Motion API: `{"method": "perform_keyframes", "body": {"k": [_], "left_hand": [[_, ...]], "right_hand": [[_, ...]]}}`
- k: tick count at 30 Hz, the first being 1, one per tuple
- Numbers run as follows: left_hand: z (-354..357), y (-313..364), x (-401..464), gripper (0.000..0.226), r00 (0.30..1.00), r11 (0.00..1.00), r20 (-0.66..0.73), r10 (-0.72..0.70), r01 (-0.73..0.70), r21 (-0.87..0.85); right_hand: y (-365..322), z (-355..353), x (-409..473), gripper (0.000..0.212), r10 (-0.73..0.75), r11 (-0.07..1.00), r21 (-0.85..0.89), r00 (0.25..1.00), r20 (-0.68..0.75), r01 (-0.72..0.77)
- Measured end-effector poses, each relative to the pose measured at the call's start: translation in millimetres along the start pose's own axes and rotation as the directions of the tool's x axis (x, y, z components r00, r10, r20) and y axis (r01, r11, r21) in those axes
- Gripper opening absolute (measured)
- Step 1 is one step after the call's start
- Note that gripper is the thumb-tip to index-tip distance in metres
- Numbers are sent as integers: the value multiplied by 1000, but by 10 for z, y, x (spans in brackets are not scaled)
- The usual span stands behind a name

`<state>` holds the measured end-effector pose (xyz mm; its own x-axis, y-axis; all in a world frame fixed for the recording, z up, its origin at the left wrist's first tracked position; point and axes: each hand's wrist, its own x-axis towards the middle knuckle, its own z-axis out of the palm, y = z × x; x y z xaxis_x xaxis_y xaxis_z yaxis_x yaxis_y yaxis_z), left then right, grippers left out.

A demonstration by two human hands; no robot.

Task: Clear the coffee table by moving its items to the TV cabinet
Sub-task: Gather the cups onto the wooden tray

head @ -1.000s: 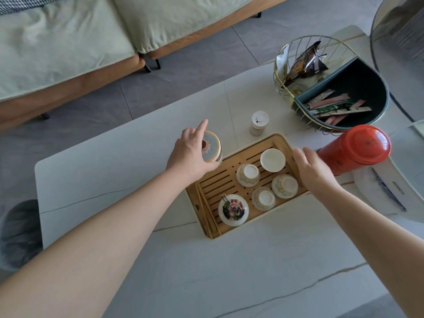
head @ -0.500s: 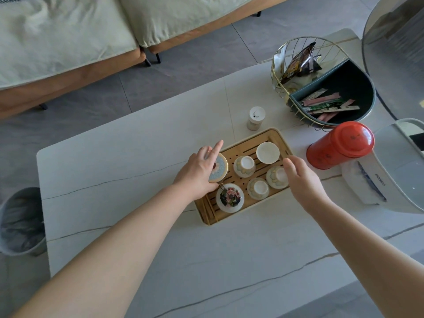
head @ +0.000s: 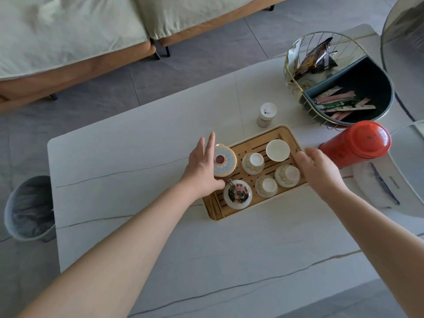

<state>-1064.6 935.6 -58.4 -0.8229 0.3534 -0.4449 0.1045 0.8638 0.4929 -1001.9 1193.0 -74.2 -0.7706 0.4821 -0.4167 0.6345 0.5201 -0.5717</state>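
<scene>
- Bamboo tea tray [head: 286, 136] sits on the pale coffee table [head: 137, 237], slightly right of the table's centre; slatted top, long axis tilted.
- On the tray: three small upturned cups [head: 253, 163], one white saucer [head: 277, 150], one lidded cup with floral lid [head: 238, 194], one round tin with a dotted lid [head: 224, 162] at the tray's left end.
- Left hand [head: 202, 171]: open, fingers spread, palm against the left side of the tin, at the tray's left end.
- Right hand [head: 319, 171]: over the tray's right end, fingers curled loosely at the rim; cannot tell whether it grips.
- Beyond the tray's far edge: small white jar [head: 266, 114], apart from it.
- Right of the tray: red canister [head: 358, 143], lying behind the right hand.
- Far right of the tray: wire basket [head: 298, 49] holding snack packets.
</scene>
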Motion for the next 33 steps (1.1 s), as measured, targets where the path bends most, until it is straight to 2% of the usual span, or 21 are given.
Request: {"method": "perform_keyframes", "body": {"k": [2,3,5,7,9,12,15,20,28,33], "left_hand": [[46,-48,-134,114,971,943,-143,-189,139,-302],[73,-69,-201,109,931,854,-164,-325,214,-474],[143,-102,-295,103,843,605,-67,-533,325,-727],[236,-118,-336,103,791,427,79,-606,408,-807],[312,-105,-347,106,773,337,166,-612,445,-830],[395,-47,-306,118,786,237,235,-571,432,-870],[415,6,-244,130,792,185,253,-556,414,-891],[448,-17,-188,128,773,166,253,-582,418,-893],[465,-9,-116,131,787,187,230,-573,398,-898],[451,-18,-116,121,815,223,195,-546,365,-904]], "right_hand": [[1,-27,55,53,38,999,4,999,6,-38],[8,-34,82,56,52,999,9,999,12,-52],[19,-30,133,59,71,997,11,997,32,-71],[26,1,171,61,77,997,-19,995,59,-76],[28,37,182,62,64,997,-39,995,75,-61],[33,107,230,66,47,998,-45,992,116,-42],[31,146,291,74,46,999,-25,988,148,-43],[56,193,384,79,73,997,4,980,184,-75],[99,263,580,83,150,986,38,968,199,-161],[128,257,597,86,148,989,-16,961,233,-148]]}}
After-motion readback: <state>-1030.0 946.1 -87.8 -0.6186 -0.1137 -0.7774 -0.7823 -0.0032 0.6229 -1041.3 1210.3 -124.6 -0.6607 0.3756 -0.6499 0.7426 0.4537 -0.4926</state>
